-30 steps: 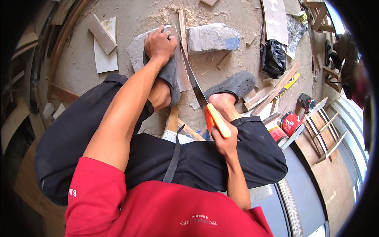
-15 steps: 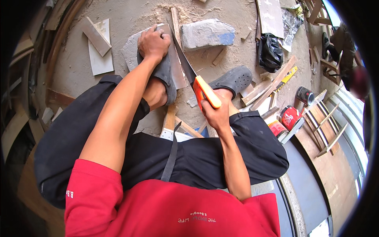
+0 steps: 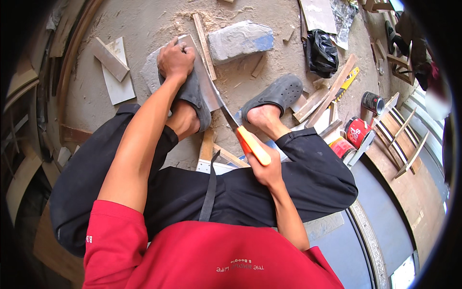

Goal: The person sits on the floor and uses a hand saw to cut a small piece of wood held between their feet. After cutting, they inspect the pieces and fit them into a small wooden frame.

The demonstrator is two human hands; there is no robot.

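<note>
My right hand (image 3: 265, 166) is closed round the orange handle of a handsaw (image 3: 249, 142), low in front of my lap. The saw's dark blade (image 3: 229, 116) points away from me, meeting the right edge of a wooden board (image 3: 208, 86) near its closer end. My left hand (image 3: 177, 59) is closed over the far end of that board, its fingers curled and partly hidden. A grey clog (image 3: 195, 98) on my left foot presses on the board beside the hand. Under the board's far end lies a pale block (image 3: 150, 72), mostly covered.
A grey stone block (image 3: 240, 42) and a thin wood strip (image 3: 204, 45) lie beyond the board amid sawdust. My right clog (image 3: 274, 96) stands to the right. Wood offcuts (image 3: 332, 94), a black plastic bag (image 3: 322, 53) and red cans (image 3: 357, 131) sit farther right.
My right hand has pulled the saw back toward my lap, so the blade now lies along the board's nearer end. My left hand still grips the board; the whole view has shifted slightly.
</note>
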